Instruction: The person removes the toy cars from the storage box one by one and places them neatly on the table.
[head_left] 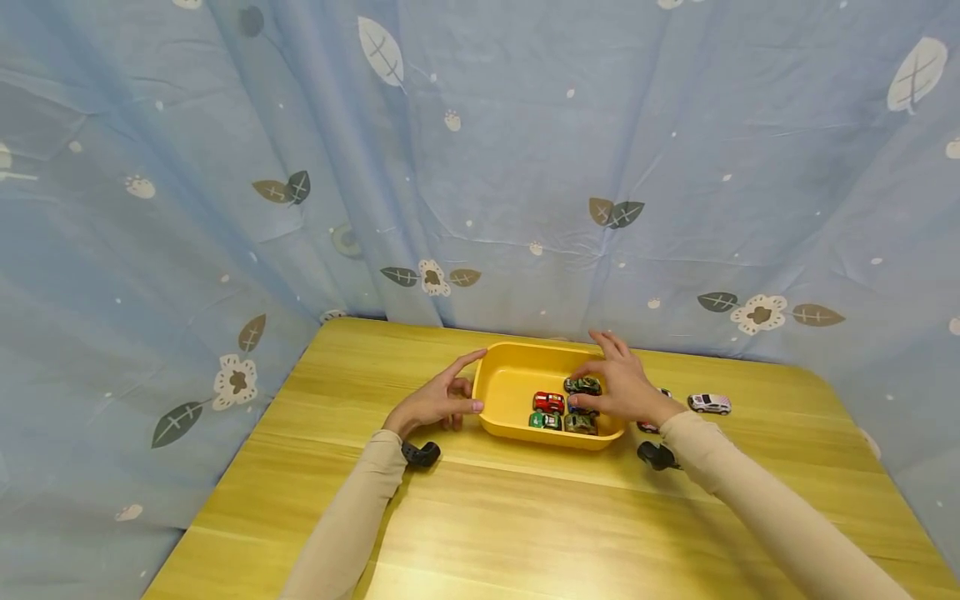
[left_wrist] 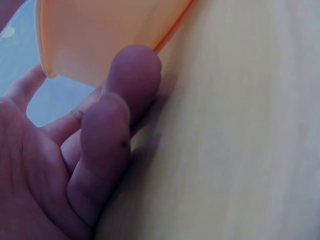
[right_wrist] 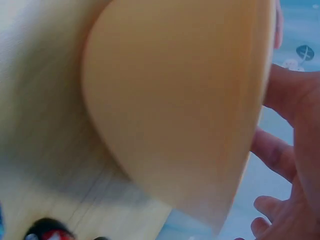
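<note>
Head view: yellow tray (head_left: 510, 398) sits on the wooden table (head_left: 487, 533), and we see into it only from here: red car (head_left: 548, 402), green car (head_left: 545, 422), camo car (head_left: 581, 425), dark green car (head_left: 582, 386), blue car (head_left: 579, 411) partly covered. Left hand (head_left: 435, 402) holds the tray's left end, thumb and index at the rim; left wrist cam adds two curled fingers (left_wrist: 106, 145) low by the outer wall, mostly hidden from above. Right hand (head_left: 624, 385) reaches over the right rim, thumb and index at the blue and dark green cars; we can't tell if it grips one, since the tray wall blocks the right wrist cam. White-pink car (head_left: 709, 404) lies outside, right of the tray.
</note>
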